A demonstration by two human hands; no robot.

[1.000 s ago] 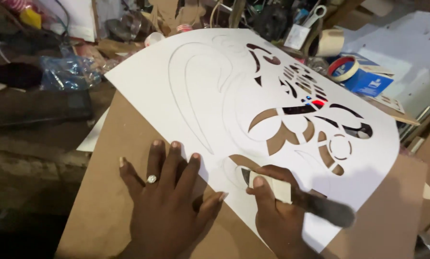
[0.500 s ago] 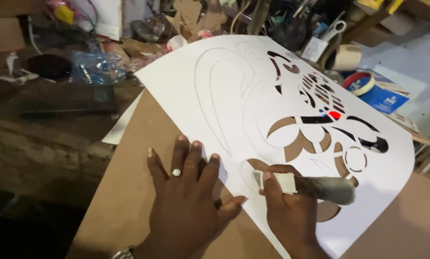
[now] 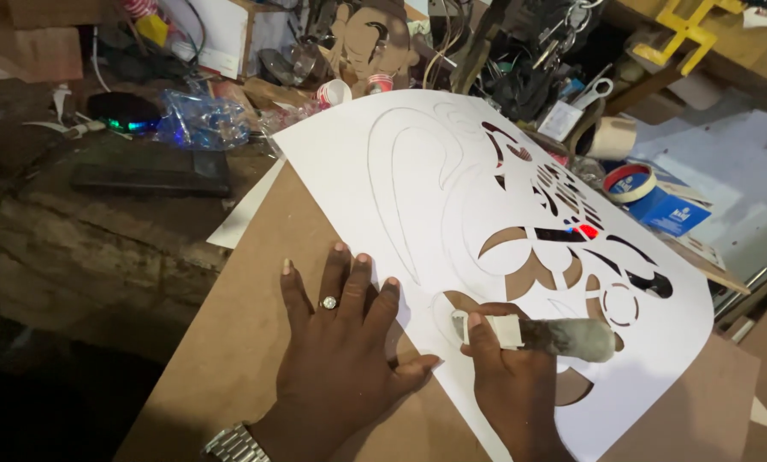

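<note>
A large white paper stencil (image 3: 417,180) with curved cut-out shapes lies on a brown board (image 3: 255,325). My left hand (image 3: 340,342), with a ring and a wristwatch, lies flat with fingers spread on the stencil's near edge and the board. My right hand (image 3: 512,376) grips a cutting knife (image 3: 546,334) with a pale taped handle, its tip down on the stencil near a curved cut-out. Several openings in the stencil show the brown board beneath.
Rolls of tape (image 3: 630,181) and a blue box (image 3: 674,214) lie to the right of the stencil. A crumpled plastic bag (image 3: 199,120), a dark flat object (image 3: 152,175) and cluttered tools sit along the back. A stone ledge (image 3: 92,248) drops off on the left.
The view has shifted so the stencil and hands sit further right. My right hand has drawn the knife a little along the cut line; my left hand stays pressed flat.
</note>
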